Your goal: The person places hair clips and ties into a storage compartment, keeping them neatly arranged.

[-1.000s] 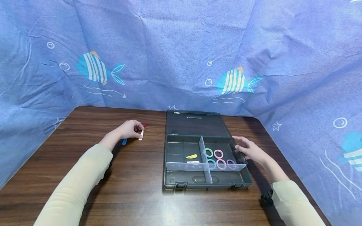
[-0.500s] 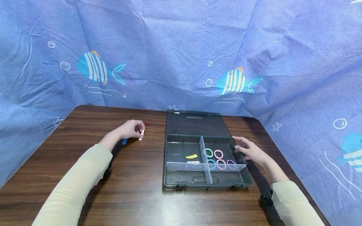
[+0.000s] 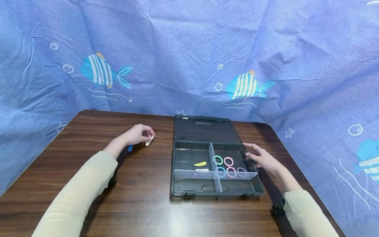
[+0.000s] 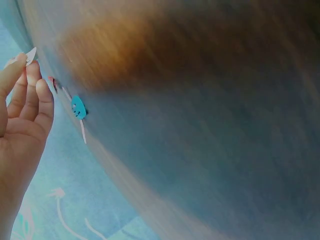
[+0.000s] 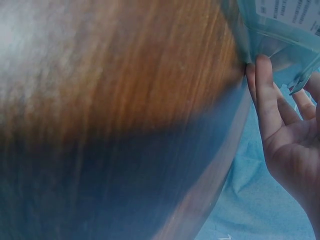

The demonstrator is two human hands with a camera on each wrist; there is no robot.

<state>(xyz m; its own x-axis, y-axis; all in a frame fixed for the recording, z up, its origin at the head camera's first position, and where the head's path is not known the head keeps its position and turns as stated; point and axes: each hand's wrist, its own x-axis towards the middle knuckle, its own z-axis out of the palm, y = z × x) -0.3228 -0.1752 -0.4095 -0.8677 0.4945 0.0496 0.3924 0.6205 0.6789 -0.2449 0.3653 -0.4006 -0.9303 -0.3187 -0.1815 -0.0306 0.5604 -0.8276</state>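
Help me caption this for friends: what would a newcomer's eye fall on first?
Probably the blue cloth with striped fish, filling the background behind the table. Next, the open dark box on the table, with bright rings in its back-right compartment and a yellow clip in its back-left compartment. Left of the box, the person's left hand pinches a white clip.

Red clip [image 3: 154, 129] partly hidden, label [image 5: 292, 14] cropped, seemingly unreadable
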